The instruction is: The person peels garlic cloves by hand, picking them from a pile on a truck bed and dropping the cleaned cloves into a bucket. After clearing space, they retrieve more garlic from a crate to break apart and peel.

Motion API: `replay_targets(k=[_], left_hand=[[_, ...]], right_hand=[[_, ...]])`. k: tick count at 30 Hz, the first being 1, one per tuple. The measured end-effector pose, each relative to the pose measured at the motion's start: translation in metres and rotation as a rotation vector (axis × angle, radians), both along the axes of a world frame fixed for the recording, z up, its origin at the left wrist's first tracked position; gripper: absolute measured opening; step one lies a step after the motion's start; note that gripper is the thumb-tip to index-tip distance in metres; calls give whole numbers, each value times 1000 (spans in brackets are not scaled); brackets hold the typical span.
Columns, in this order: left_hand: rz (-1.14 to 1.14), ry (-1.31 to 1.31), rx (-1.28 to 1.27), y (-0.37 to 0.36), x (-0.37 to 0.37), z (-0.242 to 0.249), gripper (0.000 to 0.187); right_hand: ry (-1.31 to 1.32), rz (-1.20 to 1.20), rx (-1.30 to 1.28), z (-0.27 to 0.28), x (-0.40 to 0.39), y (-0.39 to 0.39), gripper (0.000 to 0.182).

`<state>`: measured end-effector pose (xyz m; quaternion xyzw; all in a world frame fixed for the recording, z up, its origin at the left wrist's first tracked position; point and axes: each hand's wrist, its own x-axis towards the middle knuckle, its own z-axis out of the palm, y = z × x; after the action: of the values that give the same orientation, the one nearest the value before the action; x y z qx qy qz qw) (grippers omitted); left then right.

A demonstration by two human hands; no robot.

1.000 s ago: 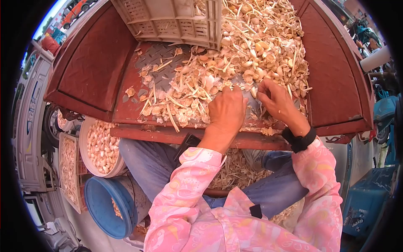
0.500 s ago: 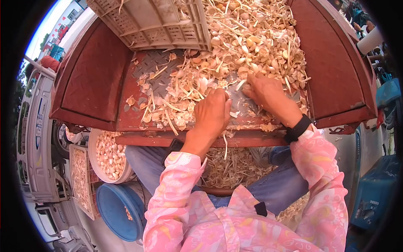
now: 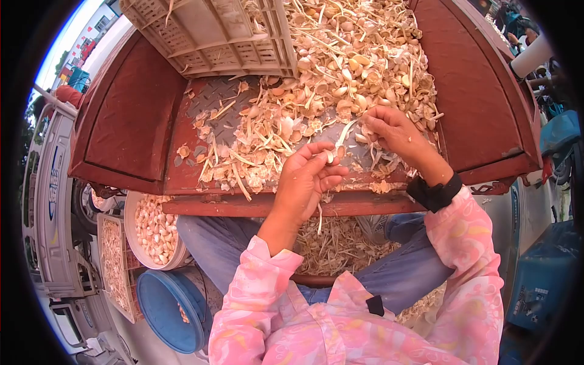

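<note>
Garlic cloves, dry skins and stalks form a loose heap on the red metal truck bed. Over the near edge of the bed, my left hand pinches a small pale garlic clove between thumb and forefinger, its other fingers curled loosely. My right hand is just right of it, by the heap's near edge, fingers bent together. A pale strip of stalk or skin hangs by its fingertips; whether they grip it is hard to tell.
A white plastic crate stands tilted at the back left of the bed. Below left are a white bucket of cloves, a blue bucket and a crate of garlic. Stalks and skins lie between the legs.
My left hand has turned over, its fingers opening out and the clove now showing. My right hand has lifted slightly and moved away from the left one.
</note>
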<state>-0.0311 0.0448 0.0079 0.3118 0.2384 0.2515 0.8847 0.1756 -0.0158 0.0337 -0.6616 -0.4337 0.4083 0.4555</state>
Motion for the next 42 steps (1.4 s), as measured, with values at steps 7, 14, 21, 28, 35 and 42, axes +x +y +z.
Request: replay_targets(k=[7, 14, 21, 28, 35, 42], left_hand=[[85, -88, -94, 16, 7, 2, 15], [231, 687, 1562, 10, 39, 7, 18], [9, 951, 1626, -5, 87, -11, 24], [-103, 1008, 1466, 7, 59, 19, 37], [-127, 1046, 1610, 4, 78, 0, 28], [-63, 817, 1349, 4, 66, -10, 26]], right_hand=[[-560, 113, -161, 13, 11, -19, 15], [-1060, 100, 247, -7, 15, -9, 20], [-1037, 239, -25, -2, 17, -31, 32], [-1064, 30, 56, -3, 21, -22, 21], [-1138, 166, -8, -18, 13, -13, 21], [-1010, -7, 132, -24, 15, -15, 15]])
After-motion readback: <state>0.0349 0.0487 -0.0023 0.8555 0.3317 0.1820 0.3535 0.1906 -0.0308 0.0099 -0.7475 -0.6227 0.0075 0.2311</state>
